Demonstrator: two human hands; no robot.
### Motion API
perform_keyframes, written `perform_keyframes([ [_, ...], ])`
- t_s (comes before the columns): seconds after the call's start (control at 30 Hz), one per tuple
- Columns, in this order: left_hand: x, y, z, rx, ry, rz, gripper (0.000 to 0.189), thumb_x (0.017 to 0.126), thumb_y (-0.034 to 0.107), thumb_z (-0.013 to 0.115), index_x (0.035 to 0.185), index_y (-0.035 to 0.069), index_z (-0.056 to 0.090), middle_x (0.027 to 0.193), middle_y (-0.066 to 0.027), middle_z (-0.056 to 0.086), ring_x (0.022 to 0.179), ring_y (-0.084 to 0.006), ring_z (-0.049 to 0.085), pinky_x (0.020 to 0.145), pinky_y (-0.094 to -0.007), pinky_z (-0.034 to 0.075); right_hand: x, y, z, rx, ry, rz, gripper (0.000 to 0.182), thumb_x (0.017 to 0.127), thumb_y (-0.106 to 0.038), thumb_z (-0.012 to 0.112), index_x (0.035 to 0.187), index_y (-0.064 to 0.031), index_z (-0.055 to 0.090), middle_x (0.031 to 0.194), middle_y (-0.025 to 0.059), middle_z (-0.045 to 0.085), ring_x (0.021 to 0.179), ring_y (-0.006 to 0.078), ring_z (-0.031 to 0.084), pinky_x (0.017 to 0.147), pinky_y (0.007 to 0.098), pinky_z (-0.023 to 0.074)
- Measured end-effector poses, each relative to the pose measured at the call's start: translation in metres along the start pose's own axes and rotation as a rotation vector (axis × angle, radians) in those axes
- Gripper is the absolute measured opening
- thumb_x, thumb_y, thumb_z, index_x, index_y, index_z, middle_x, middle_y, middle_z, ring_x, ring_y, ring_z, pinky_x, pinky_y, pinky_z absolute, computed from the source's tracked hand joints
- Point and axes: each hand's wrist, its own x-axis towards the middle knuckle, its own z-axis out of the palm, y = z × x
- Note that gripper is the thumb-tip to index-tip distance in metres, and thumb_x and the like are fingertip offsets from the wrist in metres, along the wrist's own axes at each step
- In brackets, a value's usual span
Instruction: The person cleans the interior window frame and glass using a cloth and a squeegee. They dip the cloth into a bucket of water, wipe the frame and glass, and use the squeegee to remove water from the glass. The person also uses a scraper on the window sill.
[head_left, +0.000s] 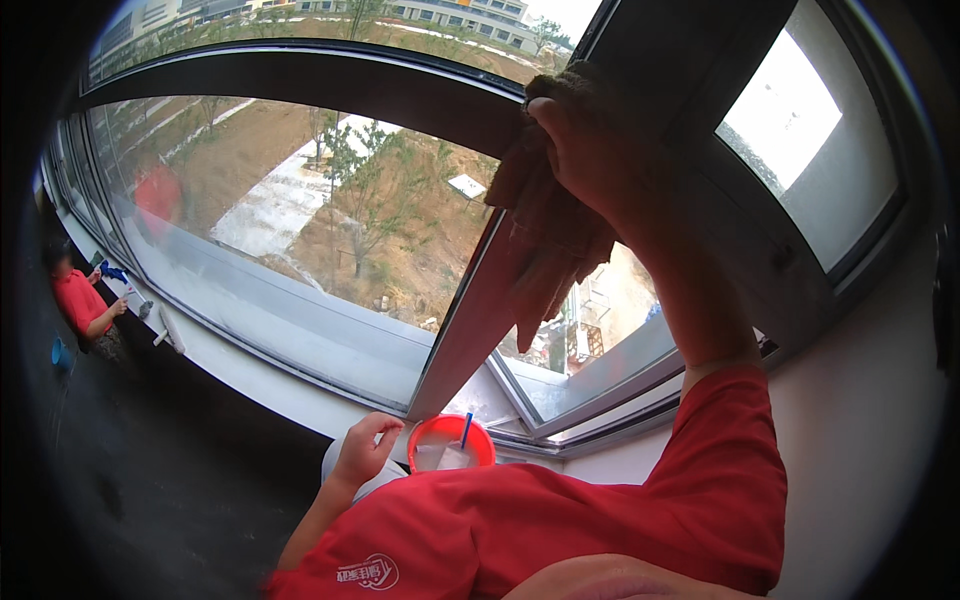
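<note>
My right hand (592, 157) is raised and grips a bunched brown cloth (555, 217). The cloth lies against the dark window frame (480, 300) where the upright meets the crossbar, and its loose end hangs down. My left hand (367, 450) is low beside my body, its fingers loosely curled with a gap at the thumb. Nothing shows in it. Just right of that hand is a red bucket (489, 450) with cloudy water in it. A blue-handled tool (467, 430) leans inside, and a pale object sits in the water.
An opened window sash (600, 390) tilts outward at the right. Along the left, a white sill (247, 386) carries a squeegee-like tool (171, 331) and cloths. A person in red (79, 300) stands there near a blue bucket (61, 354). Trees and bare soil lie far below outside.
</note>
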Motion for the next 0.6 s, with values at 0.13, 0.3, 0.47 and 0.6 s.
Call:
perform_keyframes([
  [0.13,-0.005,0.005,0.005,0.026,-0.068,-0.007,0.007,0.087,0.003,0.060,0.093,0.001,0.063,0.086,-0.0116,0.065,0.078,-0.0241,0.063,0.068,-0.0305,0.050,-0.033,-0.015,0.046,-0.014,0.192,-0.029,0.030,0.086,-0.014,0.059,0.116,-0.0186,0.059,0.113,0.0053,0.059,0.105,0.0288,0.056,0.088,0.0395,0.0490],
  [0.3,-0.004,0.017,0.005,0.021,-0.099,-0.014,0.007,0.088,0.000,0.058,0.093,-0.002,0.062,0.087,-0.0109,0.065,0.079,-0.0211,0.064,0.073,-0.0286,0.050,-0.083,-0.061,0.063,0.007,0.154,0.058,0.031,0.089,-0.021,0.057,0.120,-0.0169,0.058,0.119,0.0041,0.056,0.112,0.0230,0.054,0.093,0.0379,0.0452],
  [0.47,-0.009,0.031,0.002,0.081,-0.159,-0.012,0.008,0.089,-0.002,0.054,0.091,-0.001,0.062,0.084,-0.0082,0.064,0.080,-0.0167,0.062,0.074,-0.0269,0.049,-0.095,-0.059,0.054,0.721,-0.041,0.383,0.030,0.095,-0.034,0.052,0.121,-0.0212,0.061,0.122,0.0039,0.056,0.109,0.0248,0.057,0.089,0.0375,0.0483],
  [0.6,0.004,0.045,0.009,0.152,-0.256,0.015,0.007,0.088,-0.002,0.056,0.092,-0.001,0.062,0.085,-0.0104,0.065,0.079,-0.0196,0.063,0.073,-0.0280,0.050,-0.109,-0.010,0.082,0.277,0.346,0.102,0.032,0.090,-0.023,0.060,0.122,-0.0164,0.060,0.118,0.0044,0.057,0.108,0.0220,0.055,0.095,0.0330,0.0453],
])
